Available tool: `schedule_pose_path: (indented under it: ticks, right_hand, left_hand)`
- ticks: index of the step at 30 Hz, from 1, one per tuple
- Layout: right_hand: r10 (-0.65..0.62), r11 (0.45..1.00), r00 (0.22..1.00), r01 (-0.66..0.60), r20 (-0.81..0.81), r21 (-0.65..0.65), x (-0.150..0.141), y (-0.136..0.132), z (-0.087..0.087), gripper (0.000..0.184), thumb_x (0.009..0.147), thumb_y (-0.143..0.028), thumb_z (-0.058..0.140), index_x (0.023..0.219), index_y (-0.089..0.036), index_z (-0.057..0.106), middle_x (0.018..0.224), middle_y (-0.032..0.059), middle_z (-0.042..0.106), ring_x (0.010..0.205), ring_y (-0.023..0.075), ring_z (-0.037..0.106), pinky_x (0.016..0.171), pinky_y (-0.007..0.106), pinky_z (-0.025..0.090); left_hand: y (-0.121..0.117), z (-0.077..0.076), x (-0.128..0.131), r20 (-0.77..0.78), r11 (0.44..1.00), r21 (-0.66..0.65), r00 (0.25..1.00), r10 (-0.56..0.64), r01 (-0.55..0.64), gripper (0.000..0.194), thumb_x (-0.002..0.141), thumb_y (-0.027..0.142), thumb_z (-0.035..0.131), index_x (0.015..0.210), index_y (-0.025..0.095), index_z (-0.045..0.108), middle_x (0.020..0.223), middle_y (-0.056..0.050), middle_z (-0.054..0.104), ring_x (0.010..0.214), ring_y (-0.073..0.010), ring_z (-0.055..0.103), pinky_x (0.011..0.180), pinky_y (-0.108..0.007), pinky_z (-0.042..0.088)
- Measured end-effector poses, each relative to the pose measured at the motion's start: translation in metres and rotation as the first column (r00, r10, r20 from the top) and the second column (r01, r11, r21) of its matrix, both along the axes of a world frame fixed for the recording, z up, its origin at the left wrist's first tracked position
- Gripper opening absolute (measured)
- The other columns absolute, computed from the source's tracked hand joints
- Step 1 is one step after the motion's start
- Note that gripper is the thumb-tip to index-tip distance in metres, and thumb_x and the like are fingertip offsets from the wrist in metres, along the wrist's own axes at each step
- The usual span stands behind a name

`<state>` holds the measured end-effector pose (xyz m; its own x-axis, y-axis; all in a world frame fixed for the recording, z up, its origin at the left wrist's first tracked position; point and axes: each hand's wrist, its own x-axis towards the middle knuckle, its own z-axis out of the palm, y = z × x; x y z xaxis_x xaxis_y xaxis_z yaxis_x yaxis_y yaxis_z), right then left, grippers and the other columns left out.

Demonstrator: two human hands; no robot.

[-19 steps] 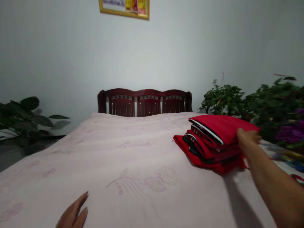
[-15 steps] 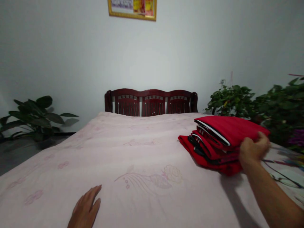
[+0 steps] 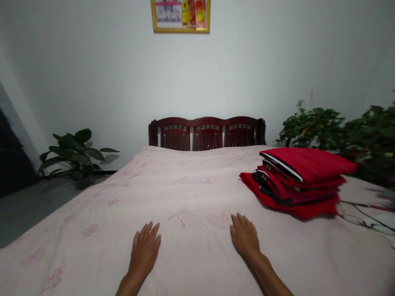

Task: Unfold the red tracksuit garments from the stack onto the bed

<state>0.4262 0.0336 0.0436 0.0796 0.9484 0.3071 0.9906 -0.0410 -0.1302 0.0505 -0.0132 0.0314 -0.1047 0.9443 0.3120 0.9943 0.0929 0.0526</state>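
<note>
My left hand (image 3: 144, 248) lies flat on the pale pink bedsheet (image 3: 98, 213), fingers stretched out, holding nothing. My right hand (image 3: 244, 235) rests palm down on the same sheet a little to the right, fingers also extended and empty. A stack of folded red garments (image 3: 304, 181) with white and dark trim sits on the bed to the right, well beyond my right hand and apart from it.
A dark red wooden headboard (image 3: 207, 133) stands at the far end against a white wall with a framed picture (image 3: 181, 15). Potted plants stand at the left (image 3: 75, 153) and right (image 3: 336, 129). Patterned fabric (image 3: 367, 213) lies at the bed's right edge.
My right hand has let go of the red stack and come back to the sheet in front of me. My left hand has slid forward and right. The view has shifted left.
</note>
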Motion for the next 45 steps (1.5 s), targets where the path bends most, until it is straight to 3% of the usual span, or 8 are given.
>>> schedule_pose_path:
  ticks: [7,26,35,45]
  right_hand:
    - [-0.008,1.000,0.999,0.007,0.038,0.012,-0.006,-0.008,0.015,0.047,0.097,-0.026,0.038,0.139,-0.016,0.058,0.149,0.0131,0.052,0.137,0.0298,0.046,0.114,0.045,0.030]
    - [0.004,0.999,1.000,-0.005,0.019,0.034,-0.005,-0.008,0.014,0.044,0.097,-0.025,0.040,0.136,-0.016,0.060,0.146,0.0138,0.055,0.135,0.0289,0.048,0.113,0.045,0.032]
    - [0.026,0.996,1.000,-0.024,-0.017,0.089,0.001,-0.003,0.002,0.044,0.096,-0.025,0.043,0.134,-0.017,0.062,0.145,0.0129,0.056,0.135,0.0287,0.048,0.115,0.045,0.032]
    - [0.017,0.998,1.000,-0.016,-0.025,0.054,0.003,-0.003,0.004,0.045,0.095,-0.027,0.042,0.135,-0.019,0.062,0.146,0.0094,0.056,0.137,0.0282,0.047,0.116,0.044,0.031]
  left_hand:
    - [-0.002,0.005,0.004,-0.008,0.999,0.042,1.000,-0.001,0.002,0.047,0.101,0.026,0.035,0.142,0.020,0.056,0.150,-0.012,0.053,0.142,-0.0288,0.043,0.118,-0.050,0.027]
    - [0.000,0.008,0.001,0.067,0.999,0.031,0.998,0.004,-0.006,0.045,0.100,0.024,0.035,0.138,0.020,0.058,0.148,-0.011,0.055,0.141,-0.0258,0.045,0.118,-0.047,0.028]
    - [0.002,0.001,-0.007,0.136,1.000,0.005,0.990,-0.025,0.025,0.047,0.099,0.026,0.034,0.139,0.020,0.058,0.150,-0.010,0.053,0.143,-0.0258,0.043,0.120,-0.049,0.026]
    - [0.003,-0.002,-0.011,0.165,0.998,0.035,0.984,-0.063,0.058,0.045,0.097,0.024,0.037,0.135,0.023,0.061,0.148,-0.008,0.055,0.141,-0.0240,0.045,0.120,-0.048,0.027]
